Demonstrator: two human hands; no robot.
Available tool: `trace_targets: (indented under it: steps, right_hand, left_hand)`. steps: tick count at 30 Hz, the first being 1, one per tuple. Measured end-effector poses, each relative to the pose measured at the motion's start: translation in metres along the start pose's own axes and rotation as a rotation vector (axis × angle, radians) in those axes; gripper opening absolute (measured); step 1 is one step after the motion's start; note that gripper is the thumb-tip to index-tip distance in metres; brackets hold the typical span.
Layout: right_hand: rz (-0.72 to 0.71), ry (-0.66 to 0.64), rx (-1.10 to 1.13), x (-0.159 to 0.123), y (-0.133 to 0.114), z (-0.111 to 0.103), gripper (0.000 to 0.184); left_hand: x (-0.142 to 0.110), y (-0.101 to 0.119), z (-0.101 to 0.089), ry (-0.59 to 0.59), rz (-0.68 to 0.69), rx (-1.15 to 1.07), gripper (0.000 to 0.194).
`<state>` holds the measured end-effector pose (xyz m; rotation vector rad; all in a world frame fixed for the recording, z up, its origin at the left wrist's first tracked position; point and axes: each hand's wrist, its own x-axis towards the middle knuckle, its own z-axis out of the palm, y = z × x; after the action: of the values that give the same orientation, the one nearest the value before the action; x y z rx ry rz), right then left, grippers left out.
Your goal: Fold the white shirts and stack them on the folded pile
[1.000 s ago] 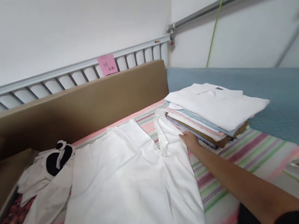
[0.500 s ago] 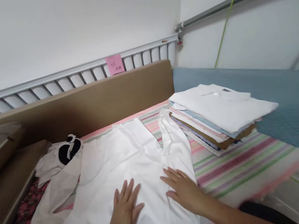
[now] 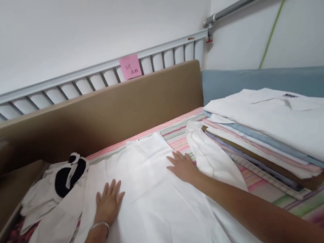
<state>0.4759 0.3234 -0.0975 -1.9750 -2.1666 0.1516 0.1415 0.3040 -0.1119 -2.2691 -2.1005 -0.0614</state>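
Note:
A white long-sleeved shirt (image 3: 148,195) lies spread out in front of me, its sleeves reaching out to the left and right. My left hand (image 3: 109,202) rests flat on the left part of the cloth, fingers spread; a bracelet is on that wrist. Farther out on the right, my right hand (image 3: 184,167) presses on the fabric near its edge with fingers apart. Beside it lies a gathered white sleeve (image 3: 207,151). Neither hand grips anything.
A stack of folded shirts (image 3: 281,121) stands at the right on a striped cloth (image 3: 180,124). White and black garments (image 3: 68,177) are bunched at the left near brown boards (image 3: 28,177). Behind are a tan panel (image 3: 135,101), a blue panel (image 3: 274,68) and a radiator (image 3: 97,82) with a pink note (image 3: 130,66).
Both hands have slid forward over the shirt, the left hand also leftward. The body of the shirt lies smoother. My view has come closer, and the folded stack appears larger.

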Motion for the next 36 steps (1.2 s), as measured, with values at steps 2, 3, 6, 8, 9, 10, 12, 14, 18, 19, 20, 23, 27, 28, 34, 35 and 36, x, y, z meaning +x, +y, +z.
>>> trace_targets:
  steps: [2, 3, 6, 8, 9, 10, 12, 14, 18, 19, 20, 23, 27, 28, 34, 35, 36]
  right_hand:
    - [-0.013, 0.081, -0.011, 0.005, -0.011, 0.001, 0.052]
    - [-0.099, 0.104, 0.000, 0.003, -0.018, 0.004, 0.051]
    - [-0.375, 0.079, 0.043, 0.001, -0.027, 0.016, 0.049]
    - [-0.265, 0.073, 0.020, 0.012, -0.017, 0.020, 0.050]
    - [-0.139, 0.081, -0.006, 0.020, -0.008, 0.020, 0.050]
    - [-0.017, 0.091, -0.029, 0.030, 0.001, 0.018, 0.050]
    - [0.130, 0.112, -0.027, 0.050, 0.016, 0.011, 0.048]
    - [0.180, 0.141, 0.050, 0.068, 0.023, 0.002, 0.048]
    - [0.298, 0.146, 0.230, 0.084, 0.026, -0.014, 0.046]
    - [0.313, 0.129, 0.253, 0.083, 0.030, -0.019, 0.044]
    - [0.317, 0.117, 0.268, 0.078, 0.037, -0.025, 0.043]
    - [0.327, 0.132, 0.285, 0.041, 0.072, -0.045, 0.038]
    - [0.409, 0.293, 0.286, -0.045, 0.121, -0.059, 0.036]
    - [0.445, 0.305, 0.329, -0.064, 0.130, -0.057, 0.037]
    - [0.633, 0.246, 0.572, -0.097, 0.148, -0.038, 0.042]
    - [0.635, 0.211, 0.549, -0.094, 0.148, -0.039, 0.039]
    - [0.630, 0.165, 0.523, -0.093, 0.147, -0.040, 0.036]
  left_hand:
    - [0.017, 0.002, -0.004, 0.021, -0.049, -0.004, 0.052]
    - [0.023, 0.008, -0.005, 0.047, -0.040, -0.012, 0.053]
    - [0.031, 0.036, -0.006, 0.093, 0.126, -0.065, 0.053]
    - [0.034, 0.053, -0.004, 0.041, 0.207, -0.112, 0.051]
    - [0.036, 0.059, -0.004, 0.008, 0.208, -0.132, 0.051]
    - [0.038, 0.064, -0.004, -0.012, 0.201, -0.148, 0.051]
    - [0.041, 0.071, -0.004, -0.009, 0.221, -0.166, 0.052]
    - [0.042, 0.077, -0.003, 0.011, 0.276, -0.177, 0.052]
    - [0.040, 0.087, 0.001, 0.015, 0.304, -0.169, 0.053]
    - [0.040, 0.089, 0.001, 0.018, 0.302, -0.163, 0.053]
    - [0.040, 0.089, 0.002, 0.020, 0.303, -0.159, 0.053]
    - [0.041, 0.088, 0.004, 0.017, 0.301, -0.152, 0.053]
    - [0.042, 0.086, 0.005, 0.015, 0.301, -0.121, 0.052]
    - [0.042, 0.087, 0.003, 0.002, 0.296, -0.109, 0.051]
    - [0.052, 0.126, -0.048, -0.063, 0.190, -0.107, 0.045]
    - [0.059, 0.140, -0.058, -0.041, 0.180, -0.120, 0.043]
    - [0.067, 0.155, -0.066, -0.023, 0.166, -0.132, 0.040]
